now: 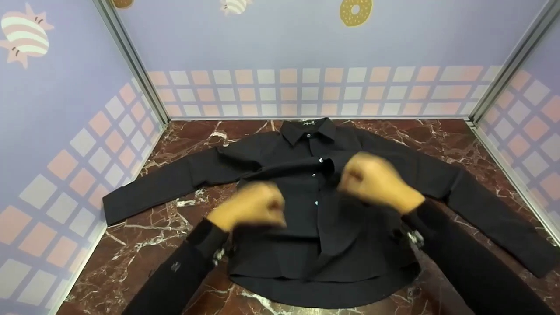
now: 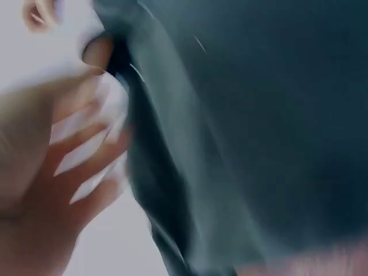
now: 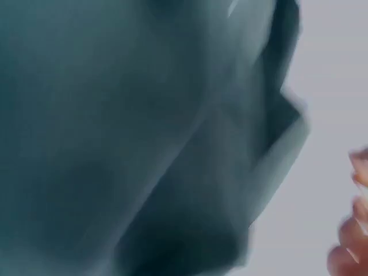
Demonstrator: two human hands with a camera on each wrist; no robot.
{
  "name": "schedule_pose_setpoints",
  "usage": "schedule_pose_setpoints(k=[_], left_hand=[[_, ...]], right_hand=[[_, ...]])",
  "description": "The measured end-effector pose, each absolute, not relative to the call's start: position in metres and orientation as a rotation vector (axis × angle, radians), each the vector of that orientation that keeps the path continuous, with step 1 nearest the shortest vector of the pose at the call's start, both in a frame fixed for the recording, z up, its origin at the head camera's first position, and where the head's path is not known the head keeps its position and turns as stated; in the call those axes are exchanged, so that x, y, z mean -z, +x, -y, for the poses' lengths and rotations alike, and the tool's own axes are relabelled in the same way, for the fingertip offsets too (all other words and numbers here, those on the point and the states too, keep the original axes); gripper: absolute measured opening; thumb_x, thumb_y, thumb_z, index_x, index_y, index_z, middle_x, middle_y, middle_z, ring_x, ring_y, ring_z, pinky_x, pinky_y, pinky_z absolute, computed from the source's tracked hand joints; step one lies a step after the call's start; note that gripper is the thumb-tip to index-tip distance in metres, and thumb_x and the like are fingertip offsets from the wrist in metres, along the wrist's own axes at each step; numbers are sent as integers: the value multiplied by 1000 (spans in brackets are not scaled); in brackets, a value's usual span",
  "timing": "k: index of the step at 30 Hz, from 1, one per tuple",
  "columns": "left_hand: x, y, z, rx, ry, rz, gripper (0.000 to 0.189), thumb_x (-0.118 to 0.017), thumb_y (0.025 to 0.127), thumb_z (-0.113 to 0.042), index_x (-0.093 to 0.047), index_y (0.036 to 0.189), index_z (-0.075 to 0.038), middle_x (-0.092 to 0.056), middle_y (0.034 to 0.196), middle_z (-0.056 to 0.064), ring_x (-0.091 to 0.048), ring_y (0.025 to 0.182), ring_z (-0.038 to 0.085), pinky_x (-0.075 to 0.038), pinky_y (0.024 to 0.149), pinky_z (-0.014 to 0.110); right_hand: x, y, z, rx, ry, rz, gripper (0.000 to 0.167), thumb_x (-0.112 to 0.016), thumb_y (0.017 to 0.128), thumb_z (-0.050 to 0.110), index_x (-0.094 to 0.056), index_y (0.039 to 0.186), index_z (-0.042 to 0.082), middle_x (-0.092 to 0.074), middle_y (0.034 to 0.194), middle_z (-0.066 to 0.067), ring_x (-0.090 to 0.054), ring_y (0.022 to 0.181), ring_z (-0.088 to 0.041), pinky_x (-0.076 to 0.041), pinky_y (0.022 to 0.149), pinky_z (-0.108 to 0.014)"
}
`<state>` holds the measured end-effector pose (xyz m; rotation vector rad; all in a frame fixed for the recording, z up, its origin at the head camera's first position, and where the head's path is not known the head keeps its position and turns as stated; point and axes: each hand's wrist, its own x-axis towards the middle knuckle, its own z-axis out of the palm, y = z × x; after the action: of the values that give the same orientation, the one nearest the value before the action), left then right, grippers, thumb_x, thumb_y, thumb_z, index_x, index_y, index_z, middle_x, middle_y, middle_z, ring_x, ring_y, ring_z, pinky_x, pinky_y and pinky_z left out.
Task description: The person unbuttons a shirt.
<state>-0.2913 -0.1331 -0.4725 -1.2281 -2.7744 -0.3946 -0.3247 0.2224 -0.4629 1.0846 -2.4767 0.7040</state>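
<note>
A black long-sleeved button shirt (image 1: 297,218) lies front up, its collar (image 1: 308,131) at the back and both sleeves spread outward. Loose folds cross the chest, where the front stands up near a button. Above the shirt's left part is my left hand (image 1: 251,205), blurred, its fingers loosely bent; in the left wrist view, gaps show between its fingers (image 2: 92,152) beside dark cloth (image 2: 276,132). My right hand (image 1: 372,179), also blurred and bent at the fingers, is over the shirt's right chest. Its fingertips (image 3: 348,247) appear apart from the cloth in the right wrist view.
The shirt lies on a reddish-brown marbled tabletop (image 1: 153,245). Lilac patterned panels enclose it: a back wall (image 1: 297,39), a left wall (image 1: 48,105) and a right wall (image 1: 533,105). One sleeve cuff (image 1: 114,210) reaches the left wall's foot.
</note>
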Motion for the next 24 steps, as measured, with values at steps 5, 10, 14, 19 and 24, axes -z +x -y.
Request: schedule_pose_setpoints(k=[5,10,14,19,24], left_hand=[[474,-240,98,110,-1691,3062,46,-98,71,-52,-68,88,-21,-59,86,-13,-55,73,6,-50,69,23],[476,-227,90,5,-1738,3108,29,-95,82,-29,-67,82,-21,-60,78,-11,-56,68,5,-48,70,21],[464,-229,99,214,-1819,3145,25,-90,87,-19,-67,78,-21,-58,69,-14,-53,64,1,-43,67,16],[438,-219,107,302,-2065,3188,20,-91,84,-16,-72,79,-18,-66,72,-14,-53,65,-6,-45,68,10],[444,-212,100,285,-2293,3441,14,-89,87,-8,-75,83,-10,-70,73,-10,-60,62,-5,-55,64,14]], right_hand=[[473,-265,-186,-663,1873,2631,49,-97,76,41,-79,118,25,-58,115,3,-59,88,-8,-55,79,-27],[484,-242,-177,-444,1938,2733,27,-92,82,34,-79,103,23,-56,123,2,-58,78,-5,-55,77,-19],[470,-244,-183,-489,2052,2778,18,-91,85,28,-76,91,20,-64,104,10,-59,79,0,-51,77,-15],[441,-235,-187,-424,2260,2933,20,-91,84,29,-77,91,16,-67,80,15,-49,66,5,-43,65,-10],[450,-223,-179,-253,2293,3102,21,-92,84,31,-79,95,18,-67,82,19,-50,69,5,-42,67,-9]])
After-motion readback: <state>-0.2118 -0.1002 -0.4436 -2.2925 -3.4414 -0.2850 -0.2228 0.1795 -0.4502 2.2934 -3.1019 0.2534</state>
